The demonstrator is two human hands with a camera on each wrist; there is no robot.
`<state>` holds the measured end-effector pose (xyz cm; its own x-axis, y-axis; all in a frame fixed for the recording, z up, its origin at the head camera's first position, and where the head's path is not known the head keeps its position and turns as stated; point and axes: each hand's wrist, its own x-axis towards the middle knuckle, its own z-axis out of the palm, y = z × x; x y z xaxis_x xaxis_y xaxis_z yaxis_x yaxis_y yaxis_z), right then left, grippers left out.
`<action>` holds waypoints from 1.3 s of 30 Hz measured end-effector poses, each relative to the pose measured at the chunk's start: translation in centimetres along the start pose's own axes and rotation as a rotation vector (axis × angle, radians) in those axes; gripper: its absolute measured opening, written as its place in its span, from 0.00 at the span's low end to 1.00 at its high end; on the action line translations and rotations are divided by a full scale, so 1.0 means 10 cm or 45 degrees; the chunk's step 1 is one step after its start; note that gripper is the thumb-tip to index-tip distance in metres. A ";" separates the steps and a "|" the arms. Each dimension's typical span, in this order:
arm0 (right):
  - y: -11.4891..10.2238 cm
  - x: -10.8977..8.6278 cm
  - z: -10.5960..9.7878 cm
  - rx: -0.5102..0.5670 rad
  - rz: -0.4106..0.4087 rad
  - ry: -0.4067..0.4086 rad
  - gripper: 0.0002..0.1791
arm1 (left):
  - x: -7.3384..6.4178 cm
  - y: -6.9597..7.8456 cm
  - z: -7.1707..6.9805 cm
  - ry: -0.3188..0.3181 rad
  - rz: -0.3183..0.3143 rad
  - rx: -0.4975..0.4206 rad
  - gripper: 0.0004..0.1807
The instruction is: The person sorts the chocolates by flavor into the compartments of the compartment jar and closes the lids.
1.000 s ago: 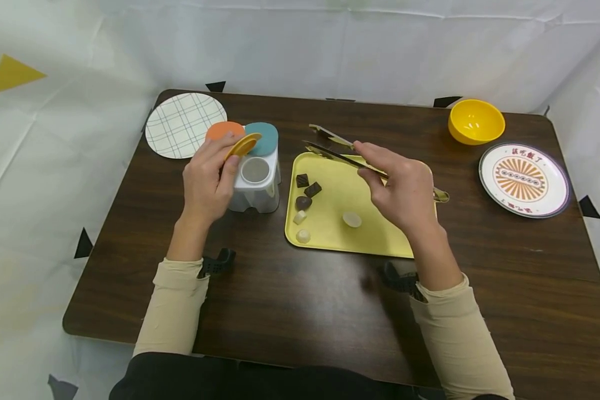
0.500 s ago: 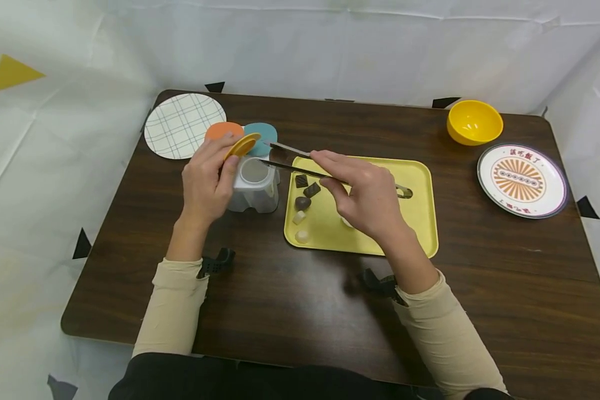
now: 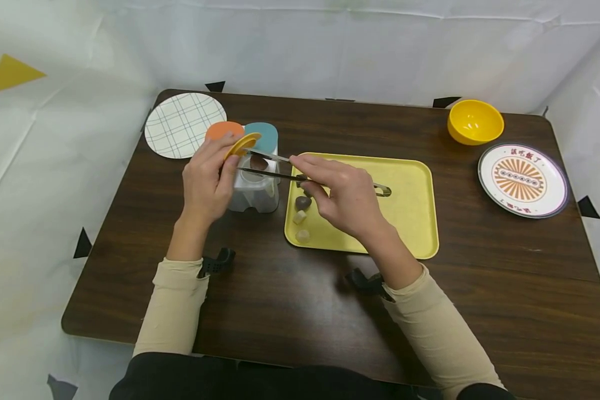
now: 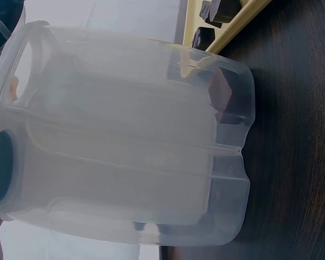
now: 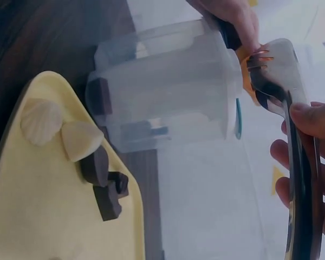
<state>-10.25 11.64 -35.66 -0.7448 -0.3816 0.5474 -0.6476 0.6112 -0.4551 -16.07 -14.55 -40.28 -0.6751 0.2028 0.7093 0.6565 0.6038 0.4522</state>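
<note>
My left hand (image 3: 205,180) pinches a yellow lid (image 3: 242,146), raised at a tilt beside one opening of a translucent storage box (image 3: 254,199). My right hand (image 3: 347,191) grips metal serving tongs (image 3: 382,190), their spread ends over that opening. One end has fork tines, seen in the right wrist view. Between the ends is a brown patch; I cannot tell what it is. Through the box's wall, the left wrist view shows a brown chocolate (image 4: 221,89) at the bottom. Dark chocolates (image 3: 303,203) and pale chocolates (image 3: 303,235) lie on a yellow tray (image 3: 410,233).
The box also has an orange lid (image 3: 225,130) and a teal lid (image 3: 267,138), both down. Behind it at the left lies a checked white plate (image 3: 182,125). At the right are a yellow bowl (image 3: 475,125) and a printed plate (image 3: 522,180) on the dark table (image 3: 280,300).
My right hand has carried the tongs leftward from above the tray to the box's opening. It now covers the spot where a pale chocolate lay. My left hand stays put with the lid.
</note>
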 end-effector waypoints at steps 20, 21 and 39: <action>-0.01 0.02 0.03 0.002 0.051 -0.090 0.25 | 0.01 0.01 0.00 -0.004 -0.009 -0.011 0.20; -0.01 0.02 0.03 -0.001 0.050 -0.091 0.25 | 0.01 0.01 0.00 -0.001 -0.009 -0.017 0.20; 0.01 -0.04 0.01 0.001 0.061 -0.051 0.27 | 0.00 0.00 0.00 -0.008 -0.001 0.019 0.20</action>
<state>-9.96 11.81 -35.97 -0.7810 -0.3791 0.4963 -0.6109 0.6289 -0.4809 -16.09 -14.60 -40.28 -0.6778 0.2071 0.7054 0.6507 0.6156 0.4446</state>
